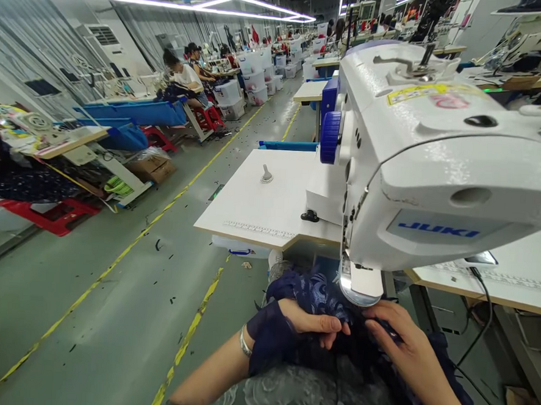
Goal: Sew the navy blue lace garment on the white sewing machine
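Observation:
Dark navy fabric with a lighter woven pattern [320,294] lies bunched under the head of a white sewing machine [419,169]. My left hand [313,321] is closed on the fabric, thumb along the top, just left of the machine's needle area. A sheer navy piece is draped over that wrist, above a silver bracelet [245,341]. On the other side, my right hand [397,335] presses its curled fingers onto the darker cloth, close by the rounded metal guard [359,293]. The needle is hidden behind the guard and the machine head.
A white worktable [271,196] with a printed ruler edge extends behind and left of the machine; a small grey peg [266,174] stands on it. A cable [486,313] hangs at right. Along the aisle with yellow floor tape [125,251], people sit at other machines beside stacked plastic bins [254,82].

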Motion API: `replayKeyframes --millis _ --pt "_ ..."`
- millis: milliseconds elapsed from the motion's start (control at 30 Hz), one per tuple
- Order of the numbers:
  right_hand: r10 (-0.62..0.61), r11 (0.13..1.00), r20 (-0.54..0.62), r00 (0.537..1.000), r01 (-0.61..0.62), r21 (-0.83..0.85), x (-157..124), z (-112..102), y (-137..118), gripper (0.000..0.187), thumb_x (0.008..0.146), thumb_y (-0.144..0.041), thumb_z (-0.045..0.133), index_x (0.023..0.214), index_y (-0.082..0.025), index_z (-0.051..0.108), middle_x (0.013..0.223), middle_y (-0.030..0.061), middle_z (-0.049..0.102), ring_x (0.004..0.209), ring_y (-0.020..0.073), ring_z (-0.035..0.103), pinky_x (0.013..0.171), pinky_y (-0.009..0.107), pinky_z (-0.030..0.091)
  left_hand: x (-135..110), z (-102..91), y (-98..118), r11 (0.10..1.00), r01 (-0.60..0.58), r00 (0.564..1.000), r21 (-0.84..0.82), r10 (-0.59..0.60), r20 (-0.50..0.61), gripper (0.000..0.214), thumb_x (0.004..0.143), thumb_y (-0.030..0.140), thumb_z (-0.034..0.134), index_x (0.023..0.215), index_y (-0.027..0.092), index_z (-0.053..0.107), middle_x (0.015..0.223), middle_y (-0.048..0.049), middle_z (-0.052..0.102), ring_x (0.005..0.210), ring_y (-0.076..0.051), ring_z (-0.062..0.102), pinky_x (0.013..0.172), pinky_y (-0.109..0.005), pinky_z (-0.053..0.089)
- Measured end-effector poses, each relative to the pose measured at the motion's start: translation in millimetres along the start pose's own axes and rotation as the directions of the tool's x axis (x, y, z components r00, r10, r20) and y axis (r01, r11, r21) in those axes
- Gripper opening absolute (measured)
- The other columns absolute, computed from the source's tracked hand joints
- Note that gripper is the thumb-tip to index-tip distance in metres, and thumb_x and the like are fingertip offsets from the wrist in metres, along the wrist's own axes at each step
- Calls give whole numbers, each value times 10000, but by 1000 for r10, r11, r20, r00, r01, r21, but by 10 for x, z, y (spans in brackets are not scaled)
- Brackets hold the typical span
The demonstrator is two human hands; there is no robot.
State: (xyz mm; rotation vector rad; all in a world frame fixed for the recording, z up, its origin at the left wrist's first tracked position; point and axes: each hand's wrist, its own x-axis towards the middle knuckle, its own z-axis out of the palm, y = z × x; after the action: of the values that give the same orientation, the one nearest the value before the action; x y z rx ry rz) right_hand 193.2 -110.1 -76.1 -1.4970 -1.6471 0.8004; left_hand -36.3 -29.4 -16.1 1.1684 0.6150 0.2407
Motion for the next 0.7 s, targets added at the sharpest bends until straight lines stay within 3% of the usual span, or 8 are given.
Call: replayKeyframes --millis 133,233,333,400,500,567,700 --pt "41 971 305 952 -110 213 -20 21 -97 350 988 -485 443 1112 -226 642 1031 62 684 987 223 628 873 312 491 17 65 44 999 -38 999 31 36 40 464 838 553 641 881 102 740 642 -30 623 588 -109 572 653 -244 473" --pt "89 926 397 914 -223 306 5 -4 -117 362 931 -564 523 936 -207 583 855 26 624 814 190 567 742 281 462 -15 103 84 997 -36 999 63 36 -1 450 826 561 646 743 124 718 626 -27 614 584 -113 560 652 -247 469" --pt "76 882 483 873 -285 376 20 -101 -133 473 841 -679 580 863 -214 496 808 1 526 744 166 456 658 259 386 -76 117 103 991 64 993 116 -52 -103 420 768 542 715 637 144 687 643 -16 624 607 -108 547 662 -233 463" --pt "64 869 515 855 -302 393 29 -197 -178 526 828 -740 535 844 -218 470 752 -19 448 680 148 379 605 249 329 -115 113 102 983 133 977 123 -109 -182 401 745 544 733 666 151 714 674 -17 649 625 -113 548 667 -235 466" --pt "107 924 512 852 -276 265 60 -366 -301 495 903 -690 456 762 -216 465 684 -33 382 622 136 323 571 253 278 -144 76 93 984 128 952 122 -88 -292 411 749 565 715 799 160 762 794 -42 716 629 -121 551 642 -246 473" --pt "149 965 459 876 -231 128 110 -472 -382 462 936 -628 450 729 -217 494 684 -22 426 628 142 374 582 258 298 -140 28 105 986 94 931 139 -37 -364 418 775 572 687 847 168 764 853 -50 731 621 -119 554 629 -247 473" --pt "212 977 206 955 -212 -22 303 -568 -430 405 893 -639 507 826 -250 598 760 -12 559 701 174 497 620 264 366 -70 -70 202 965 47 835 256 103 -540 447 873 581 551 713 197 715 752 -18 689 714 -149 618 779 -276 492"
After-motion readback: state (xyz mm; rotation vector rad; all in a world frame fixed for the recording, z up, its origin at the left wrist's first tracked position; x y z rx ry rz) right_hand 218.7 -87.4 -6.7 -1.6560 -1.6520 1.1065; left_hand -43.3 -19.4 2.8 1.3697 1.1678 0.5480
